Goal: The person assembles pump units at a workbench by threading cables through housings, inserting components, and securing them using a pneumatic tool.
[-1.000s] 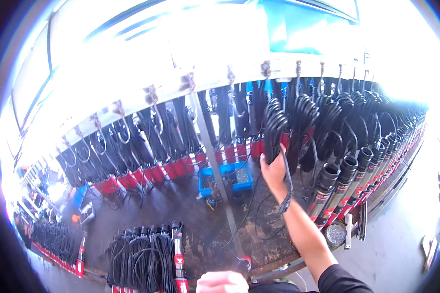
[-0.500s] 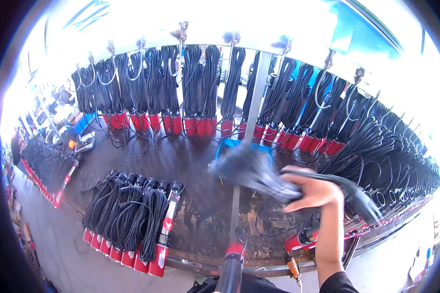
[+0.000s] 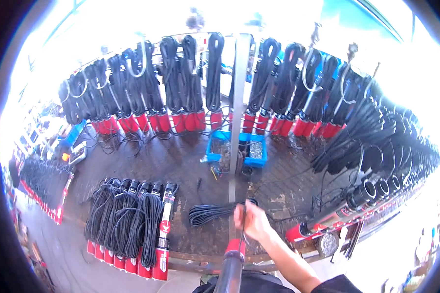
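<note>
My right hand (image 3: pixel 254 222) reaches in from the lower right over the middle of the bench. Its fingers are closed on the black cable at the near end of a coiled bundle (image 3: pixel 211 213) that lies on the bench top. A strand of the cable passes the fingers down toward a cylinder (image 3: pixel 233 261) with a dark grey body and a red end, close to my body at the lower middle. My left hand is out of view.
Several red-and-silver cylinders with coiled black cables (image 3: pixel 127 219) lie side by side at the left. Similar ones stand along the back below metal hooks. More lie stacked at right (image 3: pixel 337 215). A blue tray (image 3: pixel 266 156) of small parts sits behind a metal post (image 3: pixel 239 88).
The black cable bundle, blurred in my right hand above the bench, now lies coiled on it. My right hand has moved left and nearer, and the blue tray is uncovered.
</note>
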A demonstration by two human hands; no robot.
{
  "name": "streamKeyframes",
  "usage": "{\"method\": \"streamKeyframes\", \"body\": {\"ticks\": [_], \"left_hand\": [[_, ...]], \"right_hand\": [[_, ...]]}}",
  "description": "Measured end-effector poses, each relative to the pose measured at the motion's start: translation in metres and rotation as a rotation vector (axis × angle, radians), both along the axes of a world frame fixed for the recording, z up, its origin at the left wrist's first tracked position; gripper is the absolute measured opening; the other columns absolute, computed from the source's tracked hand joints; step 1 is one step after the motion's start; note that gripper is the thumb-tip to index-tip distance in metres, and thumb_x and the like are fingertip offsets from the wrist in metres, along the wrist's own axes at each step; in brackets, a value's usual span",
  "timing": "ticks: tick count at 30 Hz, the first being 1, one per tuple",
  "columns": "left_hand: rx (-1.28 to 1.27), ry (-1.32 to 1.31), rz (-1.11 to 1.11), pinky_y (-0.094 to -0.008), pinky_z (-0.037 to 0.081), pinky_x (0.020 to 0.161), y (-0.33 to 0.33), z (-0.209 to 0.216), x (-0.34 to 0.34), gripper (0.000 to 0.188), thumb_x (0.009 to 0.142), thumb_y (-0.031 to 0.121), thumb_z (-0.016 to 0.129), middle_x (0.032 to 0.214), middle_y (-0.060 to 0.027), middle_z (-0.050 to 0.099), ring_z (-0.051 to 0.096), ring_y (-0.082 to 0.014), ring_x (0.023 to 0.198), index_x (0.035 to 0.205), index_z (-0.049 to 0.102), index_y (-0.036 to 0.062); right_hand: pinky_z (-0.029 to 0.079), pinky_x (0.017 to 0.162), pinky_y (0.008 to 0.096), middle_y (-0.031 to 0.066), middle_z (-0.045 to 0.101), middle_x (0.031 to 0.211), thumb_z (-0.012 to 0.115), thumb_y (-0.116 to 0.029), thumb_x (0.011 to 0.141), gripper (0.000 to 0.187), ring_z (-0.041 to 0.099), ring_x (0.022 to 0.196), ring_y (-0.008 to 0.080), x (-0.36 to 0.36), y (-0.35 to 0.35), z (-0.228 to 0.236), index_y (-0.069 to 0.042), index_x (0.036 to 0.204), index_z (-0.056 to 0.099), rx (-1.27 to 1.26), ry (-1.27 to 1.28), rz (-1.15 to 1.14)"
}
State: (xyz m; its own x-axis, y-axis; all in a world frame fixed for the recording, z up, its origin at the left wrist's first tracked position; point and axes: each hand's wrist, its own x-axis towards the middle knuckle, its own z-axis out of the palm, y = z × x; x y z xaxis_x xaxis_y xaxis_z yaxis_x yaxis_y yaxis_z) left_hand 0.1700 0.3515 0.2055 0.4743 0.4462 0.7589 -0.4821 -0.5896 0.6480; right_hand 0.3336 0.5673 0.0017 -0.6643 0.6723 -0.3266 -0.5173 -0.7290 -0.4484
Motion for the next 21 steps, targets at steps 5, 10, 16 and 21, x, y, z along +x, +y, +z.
{"method": "streamKeyframes", "body": {"ticks": [5,10,16,21], "left_hand": [[-0.049,-0.087,0.216,-0.0384,0.058,0.064,-0.001,-0.004,-0.019,0.030,0.085,0.023,0.071,0.074,-0.0156,0.070,0.070,-0.0280,0.064,0.085,0.072,-0.0067],[-0.056,-0.149,0.273,-0.0398,0.059,0.062,-0.003,-0.011,-0.034,0.037,0.095,0.028,0.061,0.072,-0.0154,0.068,0.070,-0.0282,0.061,0.082,0.068,-0.0061],[-0.048,-0.202,0.429,-0.0401,0.057,0.058,-0.020,-0.018,-0.048,0.031,0.095,0.023,0.058,0.070,-0.0178,0.067,0.068,-0.0292,0.056,0.085,0.064,-0.0057],[-0.063,-0.342,0.534,-0.0363,0.054,0.050,-0.022,-0.029,-0.051,0.031,0.094,0.023,0.058,0.065,-0.0177,0.065,0.065,-0.0278,0.050,0.079,0.062,-0.0041]], "right_hand": [[0.047,0.065,0.0235,0.0061,0.063,0.106,0.052,-0.010,0.101,0.031,0.060,0.075,0.0113,-0.042,0.006,0.160,-0.003,0.131,0.050,0.777,-0.051,-0.508],[0.052,0.074,0.0357,0.0108,0.063,0.100,0.050,-0.001,0.094,0.031,0.065,0.083,0.0240,-0.113,0.069,0.065,-0.003,0.125,0.051,1.349,-0.731,-0.457],[0.043,0.097,0.0493,0.0133,0.066,0.114,0.060,-0.041,0.092,0.041,0.059,0.109,0.0359,-0.063,0.100,-0.149,-0.005,0.111,0.065,1.316,-1.530,0.263],[0.038,0.103,0.0443,0.0099,0.060,0.120,0.080,-0.040,0.073,0.063,0.051,0.120,0.0291,-0.012,0.066,-0.143,-0.008,0.123,0.058,1.899,-1.496,0.177]]}}
